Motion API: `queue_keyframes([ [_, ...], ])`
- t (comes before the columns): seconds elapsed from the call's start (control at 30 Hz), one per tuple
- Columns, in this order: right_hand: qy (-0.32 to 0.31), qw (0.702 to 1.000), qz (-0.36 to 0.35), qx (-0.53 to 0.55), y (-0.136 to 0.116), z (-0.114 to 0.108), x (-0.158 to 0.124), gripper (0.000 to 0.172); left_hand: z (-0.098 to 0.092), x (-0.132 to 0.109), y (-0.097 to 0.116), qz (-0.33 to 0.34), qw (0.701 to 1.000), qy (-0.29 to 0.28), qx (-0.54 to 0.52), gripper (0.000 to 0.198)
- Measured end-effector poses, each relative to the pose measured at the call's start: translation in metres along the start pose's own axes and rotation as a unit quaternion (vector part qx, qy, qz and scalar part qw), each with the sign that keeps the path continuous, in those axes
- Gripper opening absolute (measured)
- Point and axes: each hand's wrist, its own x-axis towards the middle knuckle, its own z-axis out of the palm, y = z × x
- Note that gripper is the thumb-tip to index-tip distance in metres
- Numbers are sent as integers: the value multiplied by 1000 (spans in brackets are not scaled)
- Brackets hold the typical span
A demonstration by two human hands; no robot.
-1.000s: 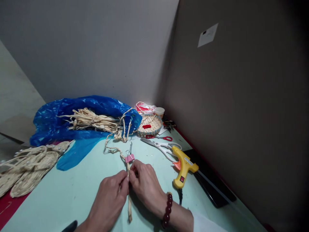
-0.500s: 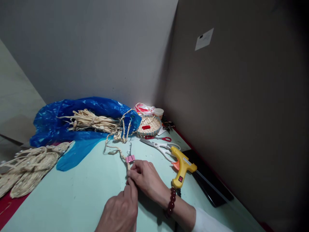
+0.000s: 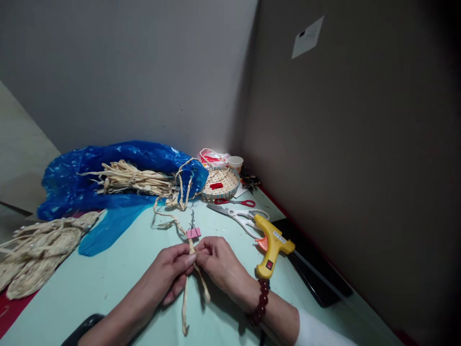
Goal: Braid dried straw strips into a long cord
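A pale straw braid runs through a pink binder clip in the middle of the table. Just below the clip, my left hand pinches the braid from the left. My right hand is closed on it from the right, fingertips almost meeting the left ones. Two loose strands hang toward me under my fingers. Beyond the clip the finished braid curls away to the back left. My fingers hide the exact crossing of the strands.
Right of my hands lie a yellow glue gun, white-handled scissors and a black flat device. Behind are a round woven basket, red-handled scissors and a blue plastic bag under a straw bundle. Woven slippers lie left.
My left hand has moved up and turned, now gripping the braid beside my right hand. The loose strands have come into sight below. The view has shifted slightly.
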Motion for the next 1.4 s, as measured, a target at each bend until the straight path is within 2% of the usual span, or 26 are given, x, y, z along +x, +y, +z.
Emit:
queue_keyframes([
  [0.23, -1, 998, -27, -55, -1, -1, -2, 14, -11, 3, 8, -8, 999, -40, 5, 35],
  [0.37, -13, 990, -68, -124, -7, -6, -10, 16, -16, 3, 8, 14, 998, -18, 63, 31],
  [0.43, -2, 970, -90, -225, -9, -8, -15, 16, -16, 3, 7, 35, 994, 17, 101, 27],
  [0.53, 21, 918, -117, -378, -11, -6, -21, 20, -13, 0, 6, 59, 984, 71, 156, 25],
  [0.67, 18, 883, -172, -437, -11, 3, -29, 16, -7, -2, 5, 64, 976, 105, 180, 25],
  [0.77, 2, 863, -208, -460, -9, 13, -34, 17, -6, 0, 2, 65, 979, 104, 162, 25],
  [0.97, 2, 804, -275, -527, -1, 37, -31, 17, -9, 2, -1, 62, 993, 57, 88, 25],
  [1.03, -1, 795, -284, -536, 1, 40, -31, 17, -9, 1, -1, 63, 994, 46, 75, 27],
  [1.1, -16, 806, -276, -523, -1, 36, -34, 16, -10, 1, -2, 62, 994, 50, 77, 29],
  [1.2, -59, 852, -250, -457, -15, 10, -38, 29, -10, 3, -3, 67, 990, 68, 99, 31],
  [1.23, -79, 871, -223, -430, -23, -3, -36, 23, -10, 4, -3, 70, 989, 73, 109, 31],
  [1.27, -79, 886, -191, -415, -31, -16, -31, 20, -10, 4, -3, 73, 987, 78, 120, 31],
  [1.33, -19, 902, -155, -402, -46, -41, -13, 30, -10, 4, -2, 74, 983, 85, 144, 30],
  [1.37, -11, 907, -148, -393, -52, -51, 0, 31, -9, 4, -1, 73, 981, 87, 156, 29],
  [1.4, -30, 914, -135, -381, -55, -59, 15, 30, -9, 3, 0, 70, 980, 87, 167, 29],
])
